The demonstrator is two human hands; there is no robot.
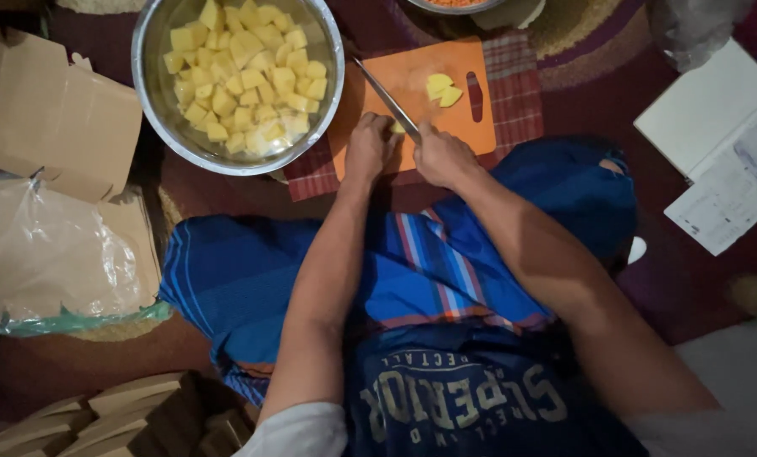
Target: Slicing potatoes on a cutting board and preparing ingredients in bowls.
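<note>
Already, much had been done: one steel bowl [145,51] at upper left was heaped with potato cubes [243,72], uncounted. One orange cutting board [412,80] was seen at top centre. One knife [387,97] was gripped by the right hand [442,156]; one potato piece [398,127] was pinned by the left hand [368,145]. Two slices [443,89] were left uncut.

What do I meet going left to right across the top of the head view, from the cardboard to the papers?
Flattened cardboard → steel bowl of potato cubes → left hand → knife in the right hand → potato slices on the orange cutting board → white papers.
</note>
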